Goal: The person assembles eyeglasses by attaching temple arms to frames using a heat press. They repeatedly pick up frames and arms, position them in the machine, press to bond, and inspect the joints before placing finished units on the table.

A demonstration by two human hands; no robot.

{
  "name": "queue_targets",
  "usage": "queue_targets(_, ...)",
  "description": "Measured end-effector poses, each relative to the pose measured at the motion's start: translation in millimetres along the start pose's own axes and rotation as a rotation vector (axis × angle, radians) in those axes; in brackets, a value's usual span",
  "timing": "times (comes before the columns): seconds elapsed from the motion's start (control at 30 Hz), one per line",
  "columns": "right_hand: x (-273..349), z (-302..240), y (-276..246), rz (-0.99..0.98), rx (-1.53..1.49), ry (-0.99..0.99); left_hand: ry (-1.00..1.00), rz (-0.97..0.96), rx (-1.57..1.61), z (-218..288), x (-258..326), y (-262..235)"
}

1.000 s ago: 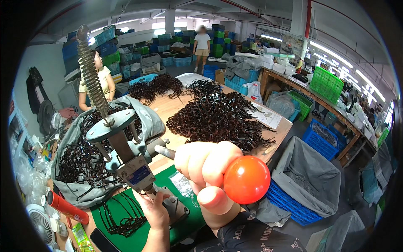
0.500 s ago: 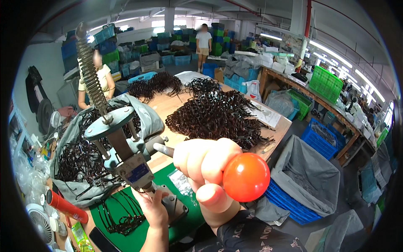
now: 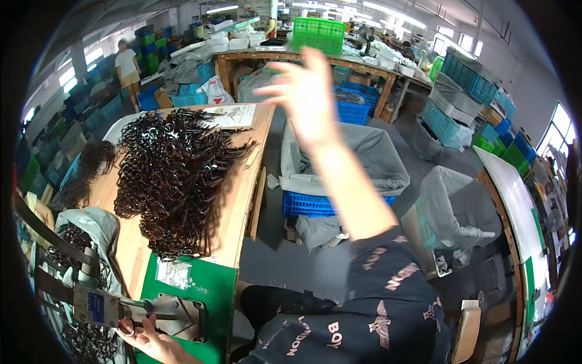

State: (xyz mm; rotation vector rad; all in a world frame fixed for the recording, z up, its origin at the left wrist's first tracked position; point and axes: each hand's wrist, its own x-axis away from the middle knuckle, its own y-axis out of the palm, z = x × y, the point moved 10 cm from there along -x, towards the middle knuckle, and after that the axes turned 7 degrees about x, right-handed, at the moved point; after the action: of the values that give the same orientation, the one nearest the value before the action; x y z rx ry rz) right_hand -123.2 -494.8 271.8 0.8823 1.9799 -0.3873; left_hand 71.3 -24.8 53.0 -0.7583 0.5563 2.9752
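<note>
At the lower left stands a grey hand press [image 3: 97,306] with a blue label, on a green mat [image 3: 219,285]. My left hand [image 3: 154,344] is at the press head, thumb and fingers drawn together around something too small to make out. My right hand [image 3: 303,97] is raised high, away from the press, its fingers spread and holding nothing; it is slightly blurred. A large heap of glossy dark brown, thin curved strips [image 3: 170,176] covers the wooden table [image 3: 239,209]. Near it on the mat lies a clear bag of tiny pieces [image 3: 173,273].
A grey cloth-lined bin on a blue crate [image 3: 303,203] stands right of the table, another lined bin [image 3: 461,200] farther right. A bench [image 3: 382,70] at the back bears a green crate [image 3: 318,35]. A person [image 3: 127,67] stands at the far left.
The view has swung to the right. My right hand has let go of the press lever with the red ball knob and risen, fingers opened. My left hand remains at the press.
</note>
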Motion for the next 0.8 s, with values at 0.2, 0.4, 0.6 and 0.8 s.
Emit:
queue_targets(0.2, 145.3, -57.8, -411.0, 1.137, 0.442, 0.140, 0.036, 0.016, 0.035, 21.1, 9.7, -12.6)
queue_targets(0.4, 280.1, 30.5, -501.9, 1.308, 0.513, 0.470, 0.072, 0.064, 0.246, 40.2, 14.4, 4.7)
queue_targets(0.6, 152.8, 199.4, -173.7, 0.341, 0.189, 0.898, 0.032, 0.020, 0.209, 51.0, 22.3, 0.4)
queue_targets(0.8, 100.0, 173.7, 183.2, -0.642, 0.050, 0.781, 0.012, 0.066, 0.198, 63.0, 36.3, -12.8)
